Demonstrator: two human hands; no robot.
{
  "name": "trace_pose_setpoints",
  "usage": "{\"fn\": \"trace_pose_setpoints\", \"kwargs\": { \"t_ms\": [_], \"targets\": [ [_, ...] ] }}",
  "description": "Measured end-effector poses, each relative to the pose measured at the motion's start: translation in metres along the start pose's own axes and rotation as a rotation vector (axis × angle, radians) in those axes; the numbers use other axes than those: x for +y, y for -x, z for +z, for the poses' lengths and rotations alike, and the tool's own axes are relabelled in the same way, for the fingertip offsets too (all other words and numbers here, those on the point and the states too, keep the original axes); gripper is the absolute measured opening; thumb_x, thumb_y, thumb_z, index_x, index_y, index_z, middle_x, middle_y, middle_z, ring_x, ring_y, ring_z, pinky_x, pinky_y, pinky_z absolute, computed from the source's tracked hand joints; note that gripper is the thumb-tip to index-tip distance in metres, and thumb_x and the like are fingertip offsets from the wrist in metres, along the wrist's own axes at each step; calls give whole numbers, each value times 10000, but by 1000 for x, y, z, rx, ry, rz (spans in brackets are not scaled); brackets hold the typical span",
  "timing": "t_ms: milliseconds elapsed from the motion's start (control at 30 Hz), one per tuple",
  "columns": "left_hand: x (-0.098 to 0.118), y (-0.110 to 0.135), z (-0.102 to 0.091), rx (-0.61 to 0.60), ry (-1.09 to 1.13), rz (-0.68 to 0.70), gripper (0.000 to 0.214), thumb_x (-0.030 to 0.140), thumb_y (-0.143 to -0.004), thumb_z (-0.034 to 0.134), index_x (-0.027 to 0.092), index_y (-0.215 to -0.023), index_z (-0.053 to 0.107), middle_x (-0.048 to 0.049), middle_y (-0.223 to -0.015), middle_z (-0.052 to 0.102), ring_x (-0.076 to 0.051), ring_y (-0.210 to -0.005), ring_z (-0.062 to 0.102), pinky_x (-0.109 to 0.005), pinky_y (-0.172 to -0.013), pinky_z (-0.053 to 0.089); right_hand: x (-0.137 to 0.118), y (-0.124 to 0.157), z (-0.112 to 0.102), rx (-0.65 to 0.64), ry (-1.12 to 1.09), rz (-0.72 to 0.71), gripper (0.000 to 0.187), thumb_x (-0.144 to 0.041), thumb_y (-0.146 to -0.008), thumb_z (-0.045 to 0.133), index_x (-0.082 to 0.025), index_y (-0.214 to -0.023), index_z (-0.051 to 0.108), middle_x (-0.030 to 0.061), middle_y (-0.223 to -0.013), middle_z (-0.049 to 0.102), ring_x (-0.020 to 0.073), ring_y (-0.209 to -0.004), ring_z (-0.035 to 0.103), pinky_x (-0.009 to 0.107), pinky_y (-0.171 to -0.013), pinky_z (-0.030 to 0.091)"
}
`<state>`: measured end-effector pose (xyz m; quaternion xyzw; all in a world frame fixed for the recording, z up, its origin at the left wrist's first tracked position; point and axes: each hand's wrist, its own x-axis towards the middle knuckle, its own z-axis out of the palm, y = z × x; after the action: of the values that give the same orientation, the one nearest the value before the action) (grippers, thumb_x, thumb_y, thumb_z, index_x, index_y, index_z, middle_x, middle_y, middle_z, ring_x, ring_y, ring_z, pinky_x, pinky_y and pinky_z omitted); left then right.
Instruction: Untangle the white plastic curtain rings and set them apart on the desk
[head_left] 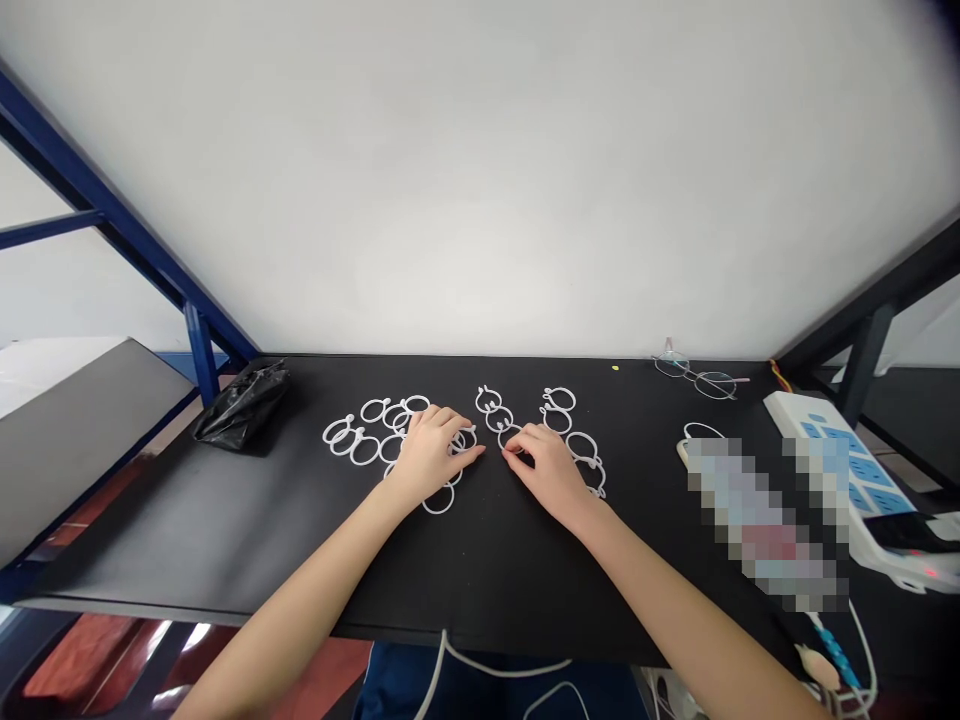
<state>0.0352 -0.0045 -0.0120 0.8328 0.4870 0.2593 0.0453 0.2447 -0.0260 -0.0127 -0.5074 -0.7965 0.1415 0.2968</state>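
Loose white curtain rings [365, 451], each with small knobs where its ends meet, lie in a cluster at centre left. My left hand [429, 450] rests over the right side of this cluster, its thumb apart from the fingers and its fingertips touching rings. To the right, my right hand [551, 468] pinches the edge of a white curtain ring [508, 436] between thumb and fingers. That ring is the lowest of a short row of rings [488, 400] running up the table. Another curved row of rings [582, 446] lies just right of my right hand, partly hidden by it.
A black plastic bag [244, 405] lies on the black tabletop [187, 530] at left. Eyeglasses [694, 375] sit at the back right. A blurred-out phone [757, 525] and a white power strip [847, 480] with cables occupy the right side. Blue metal bars [127, 220] flank the table.
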Motion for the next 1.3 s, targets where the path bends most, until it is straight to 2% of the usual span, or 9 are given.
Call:
{"fn": "trace_pose_setpoints", "kwargs": {
  "t_ms": [133,367,433,500,600,700,933,1067,1300],
  "targets": [
    [0,-2,-2,54,67,-33,263,438,-848,666,193,-944,673,-54,-941,689,-228,-879,565,-385,-819,404,0,1,-3,33,-57,17,168,-108,-880,579,-198,-738,584,14,-778,606,184,-754,590,348,-774,473],
    [9,-14,-22,125,306,-35,204,365,-891,622,182,-975,652,-58,-930,687,-205,-880,579,-371,-852,442,-6,-2,-11,279,-362,39,70,-224,-935,522,-205,-893,574,21,-819,636,147,-670,616,288,-653,523],
    [15,-17,-30,71,366,-75,225,369,-901,604,188,-1029,642,-63,-982,682,-200,-885,577,-359,-827,456,-10,-4,-12,290,-453,4,56,-223,-931,531,-208,-905,578,32,-867,659,155,-736,654,289,-692,555],
    [23,-20,-34,-45,479,-111,309,387,-917,574,195,-1157,595,-76,-1071,666,-190,-890,587,-322,-748,477,-12,-4,-11,282,-509,-39,47,-210,-925,539,-213,-910,583,39,-902,671,166,-801,674,299,-733,576],
    [36,-21,-28,-230,700,-94,454,415,-939,528,198,-1331,456,-104,-1194,610,-172,-894,606,-275,-659,497,-14,-2,-9,244,-538,-96,46,-189,-914,557,-220,-928,588,38,-919,677,171,-820,684,311,-749,586],
    [41,-21,-16,-250,800,-80,429,412,-945,522,202,-1312,454,-80,-1103,621,-157,-874,609,-263,-676,510,-14,1,-6,215,-508,-139,85,-153,-907,556,-223,-935,596,39,-921,682,179,-849,688,324,-773,579],
    [33,-12,-10,-190,839,-95,385,362,-895,616,216,-1223,480,-51,-1044,594,-101,-717,569,-220,-596,495,-20,4,-3,262,-488,-220,145,-85,-876,564,-218,-921,603,51,-949,687,178,-879,681,319,-794,578],
    [37,-7,-15,-139,850,-83,367,346,-913,595,226,-1241,481,-46,-1022,565,-119,-785,569,-240,-667,521,-21,8,0,306,-522,-215,263,-64,-865,565,-228,-1068,595,54,-1005,684,164,-840,683,289,-707,589],
    [41,-4,-15,-185,773,-47,321,365,-927,575,219,-1204,506,-44,-1008,565,-137,-799,563,-292,-761,498,-17,13,-9,413,-526,-146,296,-132,-905,543,-243,-1178,579,63,-988,706,184,-812,701,328,-683,610]
  ]
}}
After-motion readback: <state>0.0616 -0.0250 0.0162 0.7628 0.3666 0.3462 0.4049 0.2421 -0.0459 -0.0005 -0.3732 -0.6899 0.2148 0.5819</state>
